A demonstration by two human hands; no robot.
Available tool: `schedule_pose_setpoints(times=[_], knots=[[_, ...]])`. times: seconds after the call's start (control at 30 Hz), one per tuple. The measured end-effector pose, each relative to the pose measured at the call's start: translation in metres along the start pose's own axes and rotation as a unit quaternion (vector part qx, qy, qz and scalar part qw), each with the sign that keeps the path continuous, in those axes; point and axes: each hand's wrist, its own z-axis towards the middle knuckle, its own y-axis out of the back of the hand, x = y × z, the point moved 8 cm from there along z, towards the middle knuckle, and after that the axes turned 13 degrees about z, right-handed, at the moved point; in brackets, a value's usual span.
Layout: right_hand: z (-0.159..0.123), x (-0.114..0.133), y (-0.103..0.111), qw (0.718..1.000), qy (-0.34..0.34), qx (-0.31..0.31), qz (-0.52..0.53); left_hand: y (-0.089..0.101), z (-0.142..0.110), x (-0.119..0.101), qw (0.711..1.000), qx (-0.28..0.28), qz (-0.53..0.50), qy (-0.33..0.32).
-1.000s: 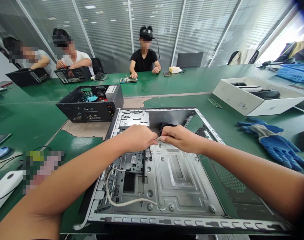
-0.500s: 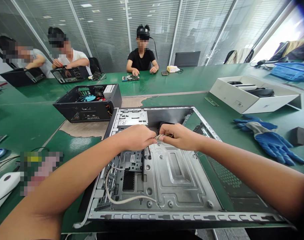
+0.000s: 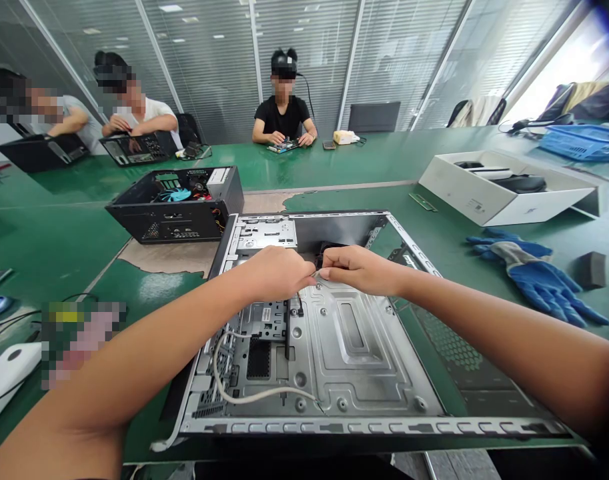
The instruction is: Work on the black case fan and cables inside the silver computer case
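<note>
An opened computer case (image 3: 357, 327) lies on its side in front of me, its bare metal panel showing. Over its upper middle, my left hand (image 3: 284, 272) is closed in a pinch on a light-coloured cable (image 3: 317, 273). Beside it, almost touching, my right hand (image 3: 357, 268) has its fingers curled round the same cable, most of which they hide. Below my left hand a drive bay (image 3: 267, 320) sits inside the case, with a small black connector (image 3: 300, 311) hanging near it. A second light cable (image 3: 249, 400) loops across the lower left of the case.
A black computer tower (image 3: 179, 207) stands behind at left. To the right are a white box (image 3: 484, 197), blue gloves (image 3: 539, 280), a dark block (image 3: 591, 270) and a green memory stick (image 3: 423, 202). A person (image 3: 284, 117) handles a circuit board across the table; two others work at left.
Less cable shows between and under my hands; the twisted stretch in my right fingers is now mostly hidden. Both hands stay in nearly the same place. The person opposite has shifted the circuit board.
</note>
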Motion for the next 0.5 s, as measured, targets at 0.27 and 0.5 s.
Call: schedule_pose_setpoints(times=[0.27,0.5], knots=[[0.0001,0.0072,-0.0059,0.997,0.028,0.018,-0.072,-0.0078,0.0009,-0.0006,0.998,0.025,-0.041,-0.03],[0.0008,0.0072,-0.0086,0.997,0.015,0.033,-0.07,-0.0052,0.0016,0.0021,1.0,0.004,-0.02,-0.017]])
